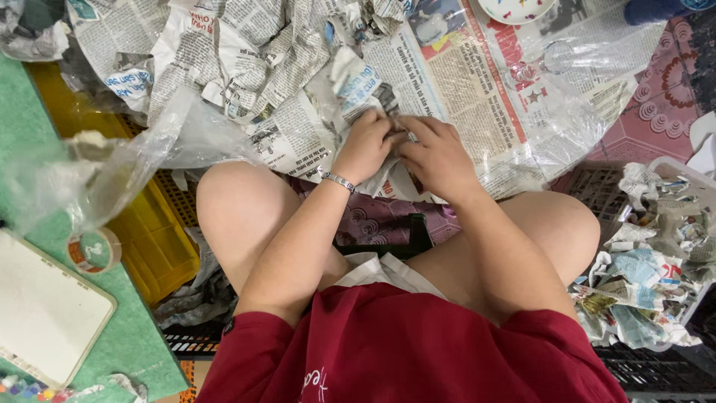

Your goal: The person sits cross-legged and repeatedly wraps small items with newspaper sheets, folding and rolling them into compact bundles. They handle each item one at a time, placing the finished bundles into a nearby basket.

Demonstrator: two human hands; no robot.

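At far left, a tape roll (93,250) lies beside a yellow crate (153,231). At centre, the left hand (365,145) and right hand (436,157) pinch a small newspaper-wrapped bundle (393,138) between curled fingers, wrapping seemingly partway. At right, a white basket (690,175) holds many wrapped bundles (641,283), likely finished.

Both arms are reaching forward between the bare knees, the left hand (367,143) and right hand (438,158) meeting (knuckles up), fingers (418,128) curling inward and pinching together.
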